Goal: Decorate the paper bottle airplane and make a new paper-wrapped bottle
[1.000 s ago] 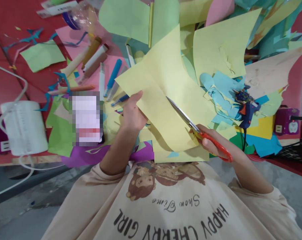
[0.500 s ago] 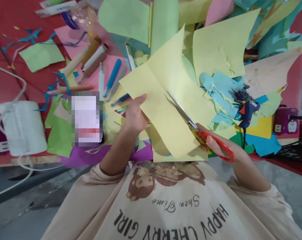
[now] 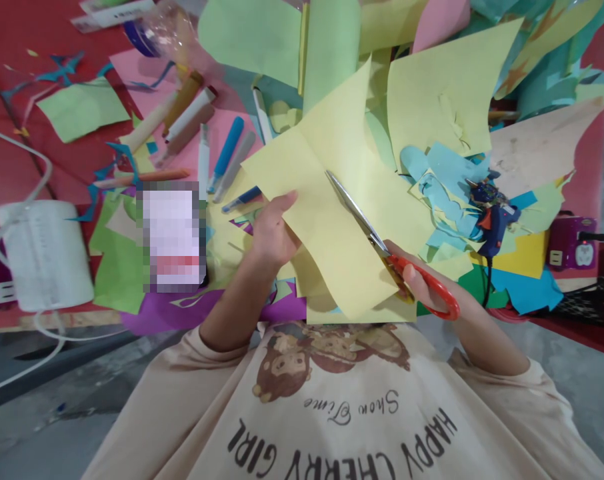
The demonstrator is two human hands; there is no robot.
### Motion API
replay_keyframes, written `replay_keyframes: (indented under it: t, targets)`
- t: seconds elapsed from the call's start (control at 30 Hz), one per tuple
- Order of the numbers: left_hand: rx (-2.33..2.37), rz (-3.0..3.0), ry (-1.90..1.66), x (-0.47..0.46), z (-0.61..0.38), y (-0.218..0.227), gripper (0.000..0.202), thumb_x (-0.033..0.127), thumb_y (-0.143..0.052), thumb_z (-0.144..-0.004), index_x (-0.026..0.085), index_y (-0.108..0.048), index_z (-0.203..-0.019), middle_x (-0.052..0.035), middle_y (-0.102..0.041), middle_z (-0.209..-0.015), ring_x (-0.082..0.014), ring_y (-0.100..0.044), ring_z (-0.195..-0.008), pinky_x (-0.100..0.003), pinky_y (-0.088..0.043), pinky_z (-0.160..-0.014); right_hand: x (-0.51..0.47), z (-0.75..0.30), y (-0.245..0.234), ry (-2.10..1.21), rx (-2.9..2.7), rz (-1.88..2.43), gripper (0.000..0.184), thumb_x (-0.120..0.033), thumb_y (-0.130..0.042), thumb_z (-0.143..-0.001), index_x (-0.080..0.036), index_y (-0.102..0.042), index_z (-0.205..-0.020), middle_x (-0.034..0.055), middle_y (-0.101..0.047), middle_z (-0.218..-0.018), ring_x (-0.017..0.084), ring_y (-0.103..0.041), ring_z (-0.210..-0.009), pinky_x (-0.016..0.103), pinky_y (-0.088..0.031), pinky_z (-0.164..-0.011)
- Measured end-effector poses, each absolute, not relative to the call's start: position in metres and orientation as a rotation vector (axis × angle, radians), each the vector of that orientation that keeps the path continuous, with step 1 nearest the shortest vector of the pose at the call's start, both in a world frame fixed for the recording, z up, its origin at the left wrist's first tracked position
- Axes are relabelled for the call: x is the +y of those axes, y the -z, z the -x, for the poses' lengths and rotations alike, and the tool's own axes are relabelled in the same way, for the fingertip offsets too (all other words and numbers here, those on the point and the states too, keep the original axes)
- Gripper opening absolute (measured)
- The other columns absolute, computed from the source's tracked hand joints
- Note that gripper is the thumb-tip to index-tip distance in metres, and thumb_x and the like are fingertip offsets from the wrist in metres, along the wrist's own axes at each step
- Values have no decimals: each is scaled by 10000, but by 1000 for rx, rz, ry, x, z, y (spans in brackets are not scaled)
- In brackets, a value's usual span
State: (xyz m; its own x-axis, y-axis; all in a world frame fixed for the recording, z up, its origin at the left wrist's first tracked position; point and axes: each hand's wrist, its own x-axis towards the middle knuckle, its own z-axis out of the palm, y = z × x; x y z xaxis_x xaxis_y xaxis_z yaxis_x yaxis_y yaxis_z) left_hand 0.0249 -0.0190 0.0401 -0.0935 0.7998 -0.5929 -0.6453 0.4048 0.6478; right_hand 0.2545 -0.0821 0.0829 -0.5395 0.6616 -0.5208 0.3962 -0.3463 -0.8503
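Observation:
My left hand (image 3: 272, 230) is closed on the left edge of a pale yellow paper sheet (image 3: 327, 167), holding it up over the table. My right hand (image 3: 417, 280) grips red-handled scissors (image 3: 382, 247). Their metal blades lie across the middle of the yellow sheet, pointing up and left along a cut. The part of the sheet below the blades curls down toward my chest.
Coloured paper sheets and scraps cover the red table (image 3: 12, 167). Pens and markers (image 3: 227, 157) lie to the left. A blue glue gun (image 3: 495, 223) sits on scraps at right, near a purple power strip (image 3: 575, 243). A white spool (image 3: 45, 257) stands at far left.
The scissors have moved further up and left into the yellow sheet. My right hand followed them, and my left hand shifted the sheet slightly to the right.

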Motion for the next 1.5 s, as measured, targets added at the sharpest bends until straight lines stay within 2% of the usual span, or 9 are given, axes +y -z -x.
replay_keyframes:
  t: [0.1, 0.23, 0.4, 0.5, 0.57, 0.67, 0.87, 1.2, 1.5]
  targets:
    - [1123, -160, -1212, -18, -25, -40, 225, 138, -485, -840, 163, -703, -890, -53, -777, -924, -255, -565, -1361, -356, -460, -1150, -84, -251, -83, -2045, -1518, 1369, 734, -928, -344, -780, -253, -484, -1033, -29, -408, -662, 143, -334, -541, 314, -260, -475]
    - [1134, -135, -1212, -18, -25, -42, 304, 110, -385, -892, 155, -685, -877, -48, -761, -890, -224, -546, -1380, -356, -426, -1185, -86, -250, -83, -2034, -1513, 1344, 721, -903, -349, -809, -231, -481, -1033, -53, -380, -631, 120, -300, -508, 298, -213, -443]
    - [1090, -110, -1237, -19, -25, -42, 304, 122, -374, -925, 172, -666, -857, -31, -750, -806, -204, -578, -1349, -354, -434, -1182, -86, -251, -83, -1993, -1545, 1328, 673, -873, -369, -835, -228, -481, -988, -62, -368, -643, 101, -295, -505, 274, -242, -421]
    - [1089, -111, -1253, -19, -25, -39, 282, 128, -405, -921, 183, -667, -831, -25, -760, -797, -200, -589, -1337, -325, -459, -1151, -87, -252, -79, -1996, -1549, 1305, 696, -869, -379, -837, -213, -484, -1046, -57, -384, -693, 82, -303, -511, 253, -242, -409]
    - [1105, -112, -1254, -19, -25, -38, 267, 134, -427, -916, 190, -668, -817, -18, -769, -827, -197, -591, -1334, -297, -465, -1136, -87, -254, -76, -1999, -1578, 1284, 693, -850, -382, -856, -204, -478, -1092, -52, -391, -718, 76, -319, -518, 244, -252, -411]
    - [1089, -117, -1255, -18, -26, -37, 268, 149, -428, -926, 186, -672, -821, -24, -776, -880, -198, -584, -1340, -283, -465, -1133, -87, -255, -75, -1993, -1629, 1266, 668, -842, -363, -869, -207, -467, -1048, -60, -373, -670, 81, -327, -508, 247, -254, -407]
    - [1101, -95, -1251, -17, -25, -39, 259, 155, -427, -928, 180, -685, -916, -39, -780, -964, -210, -564, -1364, -286, -469, -1129, -87, -253, -80, -2008, -1560, 1373, 698, -886, -363, -819, -229, -478, -1022, -69, -346, -598, 99, -310, -469, 270, -213, -400]
    - [1068, -53, -1225, -18, -26, -43, 350, 180, -384, -956, 161, -633, -1202, -65, -762, -1137, -227, -534, -1397, -372, -434, -1187, -93, -254, -67, -1935, -1526, 1330, 666, -826, -424, -861, -196, -521, -1056, -69, -345, -625, 76, -300, -497, 230, -235, -414]
    - [1069, -94, -1230, -19, -24, -39, 368, 159, -412, -941, 161, -602, -1256, -53, -674, -1349, -223, -495, -1430, -385, -377, -1227, -95, -258, -57, -1908, -1531, 1322, 592, -771, -464, -889, -204, -511, -1051, -79, -322, -655, 65, -279, -513, 205, -250, -425]
